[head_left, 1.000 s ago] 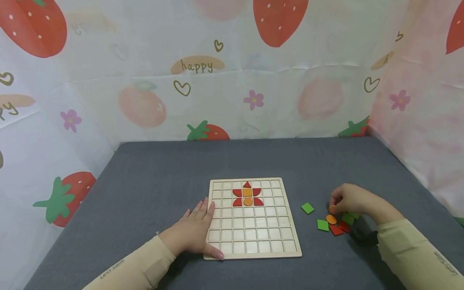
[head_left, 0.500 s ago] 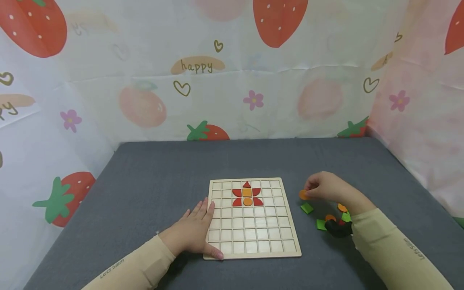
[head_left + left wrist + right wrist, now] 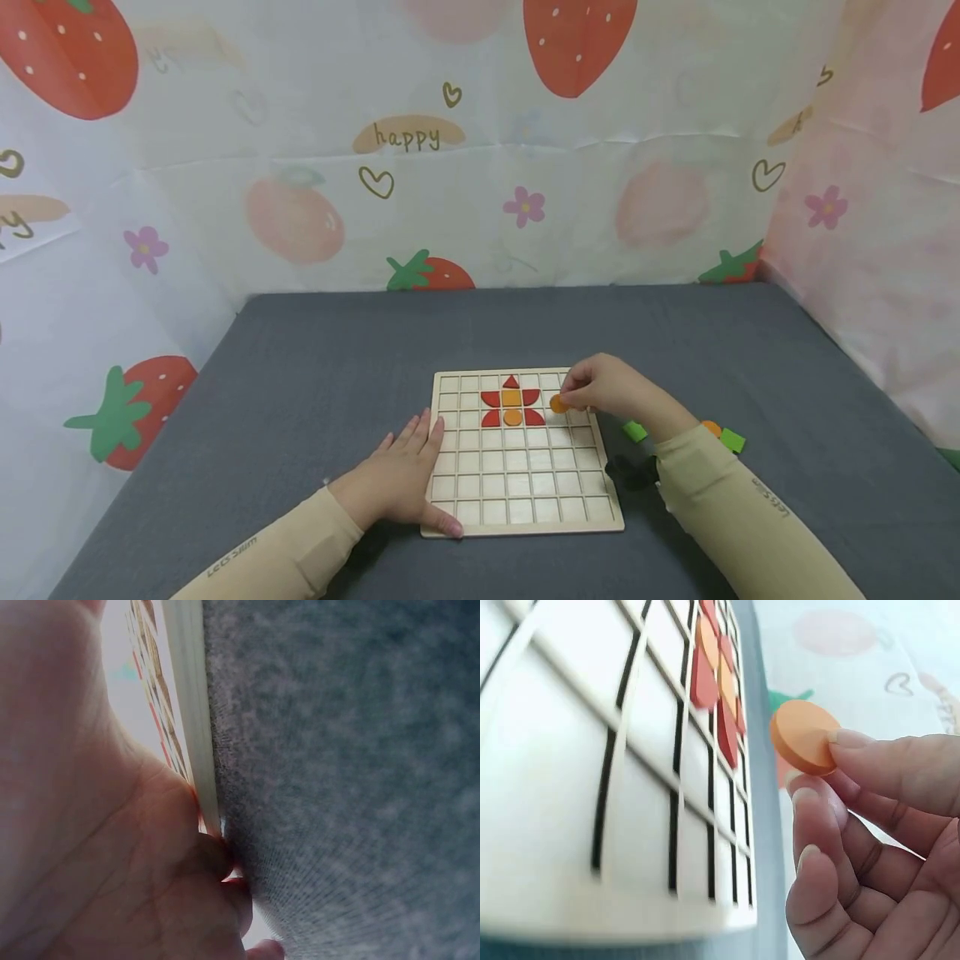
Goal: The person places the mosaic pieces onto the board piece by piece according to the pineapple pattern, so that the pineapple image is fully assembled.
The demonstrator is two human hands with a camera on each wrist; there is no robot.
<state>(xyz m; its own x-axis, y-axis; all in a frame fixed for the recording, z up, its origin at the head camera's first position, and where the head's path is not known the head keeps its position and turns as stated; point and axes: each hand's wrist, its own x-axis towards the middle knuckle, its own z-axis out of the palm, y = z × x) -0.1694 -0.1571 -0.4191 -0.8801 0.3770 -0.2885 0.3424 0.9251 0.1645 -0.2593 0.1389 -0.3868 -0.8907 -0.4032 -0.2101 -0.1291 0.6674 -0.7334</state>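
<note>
The right hand (image 3: 622,392) pinches an orange disc (image 3: 557,404) by its rim, above the right part of the grid board (image 3: 517,483). Left hand (image 3: 393,479): fingers extended, thumb spread, at the board's left edge. Risks, we judge: shallow grip drops the disc; low fingertips nudge the red pieces (image 3: 534,418); slack left pressure lets the board slide.

The right grip (image 3: 621,390) hides a few bits.
It covers the board's (image 3: 517,527) far right corner and a little of the orange disc (image 3: 804,733) it pinches. Its sleeve (image 3: 720,492) hides part of an orange piece (image 3: 712,427). The black thing (image 3: 630,472) by that wrist is too dark to tell. The left grip (image 3: 397,472) hides some board edge.
</note>
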